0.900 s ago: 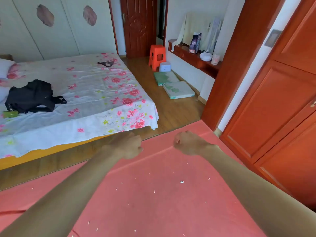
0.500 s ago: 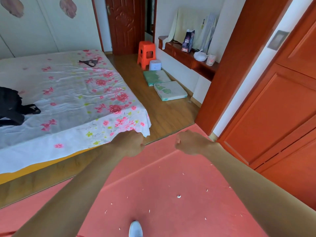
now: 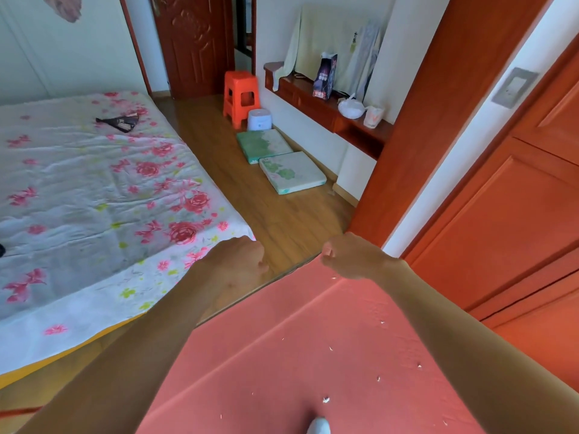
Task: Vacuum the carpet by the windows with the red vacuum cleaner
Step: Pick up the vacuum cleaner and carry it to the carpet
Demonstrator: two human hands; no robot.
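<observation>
Currently head view: left hand (image 3: 239,261) and right hand (image 3: 351,260) both curled into loose fists, holding nothing, arms out front, probably for balance while walking. Carpet (image 3: 313,355) underfoot, white scraps (image 3: 326,399) on it, so not yet cleaned. Vacuum not visible; likely needs fetching first.

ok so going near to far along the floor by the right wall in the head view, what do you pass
red carpet with white scraps → wooden floor → pale cushion → green cushion → small white box → orange stool → dark wooden door
</observation>
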